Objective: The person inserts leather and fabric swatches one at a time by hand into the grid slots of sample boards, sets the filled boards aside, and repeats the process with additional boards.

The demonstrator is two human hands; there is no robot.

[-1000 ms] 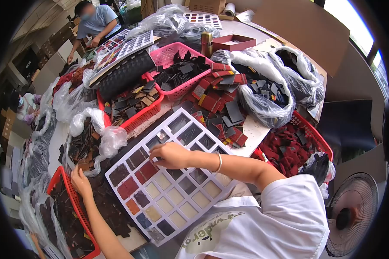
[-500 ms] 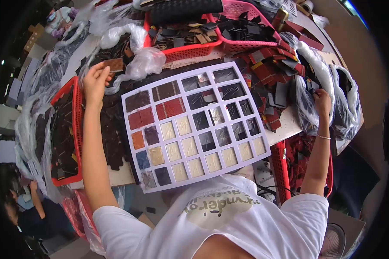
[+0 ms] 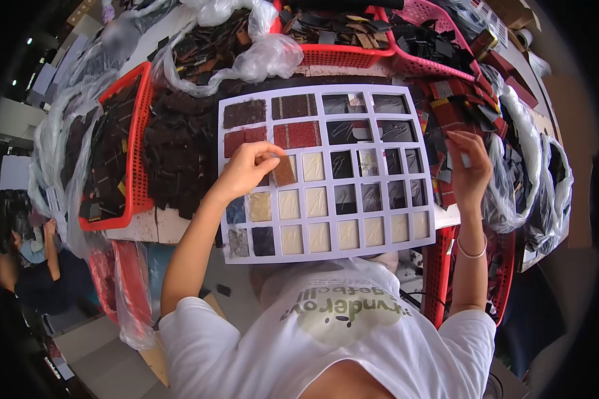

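A white board with a grid of windows [image 3: 293, 249] lies before me, its near edge at my lap. Some windows hold dark brown, red, blue, tan or black swatches; others show a cream backing. My left hand [image 3: 251, 169] pinches a small brown swatch [image 3: 284, 171] over a window in the third row, left of the middle. Just beyond the board's right edge is my right hand [image 3: 471, 169], thumb and fingers closed together near a heap of dark and red pieces [image 3: 456, 110]. What it holds, if anything, I cannot make out.
A red basket of dark pieces [image 3: 136, 149] stands at left. Behind the board are a plastic bag of brown scraps [image 3: 209, 50], a red basket [image 3: 343, 56] and a pink basket [image 3: 439, 66]. Plastic bags [image 3: 546, 193] sit at right. Another person's arm [image 3: 51, 249] shows far left.
My left hand has brought the brown swatch from the scrap bag to the board. My right hand has come out of the right-hand bag toward the board. The view has shifted.
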